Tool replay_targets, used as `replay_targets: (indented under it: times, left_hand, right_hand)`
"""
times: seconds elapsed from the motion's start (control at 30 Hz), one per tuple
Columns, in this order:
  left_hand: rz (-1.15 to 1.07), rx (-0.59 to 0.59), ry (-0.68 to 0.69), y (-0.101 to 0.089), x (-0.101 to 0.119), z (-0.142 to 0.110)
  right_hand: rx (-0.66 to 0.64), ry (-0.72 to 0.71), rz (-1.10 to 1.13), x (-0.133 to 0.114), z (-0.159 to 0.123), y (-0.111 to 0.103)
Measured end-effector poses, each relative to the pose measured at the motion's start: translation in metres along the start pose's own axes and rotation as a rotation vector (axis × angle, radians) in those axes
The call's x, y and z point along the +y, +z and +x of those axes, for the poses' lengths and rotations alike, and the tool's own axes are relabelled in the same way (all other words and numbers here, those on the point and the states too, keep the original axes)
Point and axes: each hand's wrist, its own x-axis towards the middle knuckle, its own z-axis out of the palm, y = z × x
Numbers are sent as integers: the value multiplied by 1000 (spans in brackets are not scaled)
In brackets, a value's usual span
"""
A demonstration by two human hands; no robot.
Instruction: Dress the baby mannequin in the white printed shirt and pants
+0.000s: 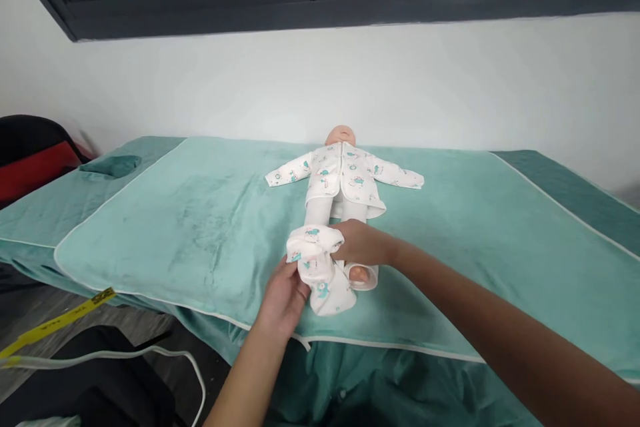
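A baby doll (342,135) lies on its back, its head toward the wall, wearing a white printed jacket (325,173) with the arms spread. White leggings (318,211) cover its legs. Bunched around one lower leg is a pair of white printed baby pants (323,273). My left hand (285,297) grips the pants from the left side, its thumb and fingers on the cloth. My right hand (363,242) reaches across the other leg and holds the pants' upper right edge; some of its fingers are hidden. A bare foot (359,273) shows through a white cuff beside the pants.
A light green cover (200,227) with white piping is spread over the bed, which has a face hole (113,165) at the left. Behind are a white wall (320,87) and a window frame (300,7). A yellow strap (65,320) and white cable (165,352) are at lower left.
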Motion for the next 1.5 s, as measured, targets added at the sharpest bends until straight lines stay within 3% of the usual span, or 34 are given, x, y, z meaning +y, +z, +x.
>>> replay_targets:
  times: [0.2,0.33,0.4,0.47,0.6,0.67,0.9,1.07,1.27,1.43,1.5]
  left_hand:
    - [160,3,27,9,22,22]
    - [336,156,188,6,35,36]
    - [405,174,280,5,42,36]
    - [489,83,328,4,47,31]
    - [607,-238,279,5,47,18]
    - [650,-268,286,5,44,18]
    - [931,-225,624,3,40,51]
    - [978,27,737,6,38,82]
    - [919,100,693,9,27,95]
    - [735,-57,529,-9,25,76]
    - [699,-35,531,-18,22,62]
  right_hand:
    - [93,183,161,3,11,1]
    - [86,241,285,5,16,-5]
    - [44,253,343,6,16,-9]
    - [-4,244,406,7,15,-12]
    - [-68,229,472,10,12,-14]
    - [-46,231,456,13,13,-12]
    - [-42,244,409,14,17,-7]
    - [-39,257,410,11,19,-7]
    - [47,223,347,12,23,-2]
    - [85,236,411,13,22,0]
    - [91,240,437,15,22,0]
